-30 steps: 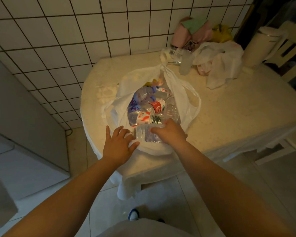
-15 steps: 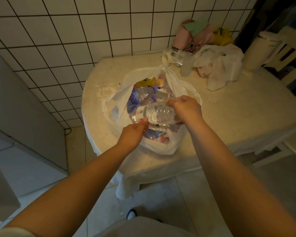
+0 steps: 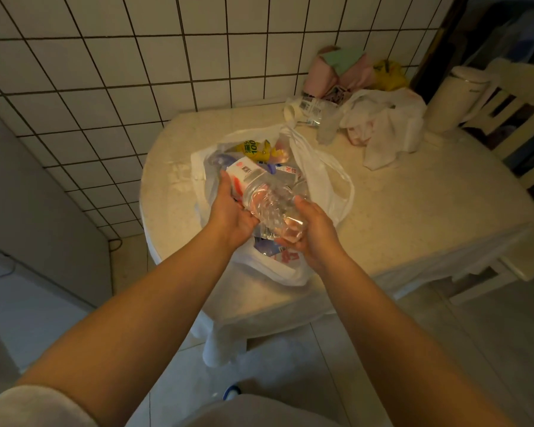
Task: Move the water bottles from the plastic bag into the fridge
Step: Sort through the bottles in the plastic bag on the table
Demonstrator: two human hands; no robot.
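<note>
Bottle: clear plastic water bottle (image 3: 269,197) with red-white label, tilted above white plastic bag (image 3: 318,183) on cream desk (image 3: 413,204).
Left hand (image 3: 232,211): grasping label end.
Right hand (image 3: 313,234): grasping base.

Water bottle (image 3: 267,198) in both hands
</note>
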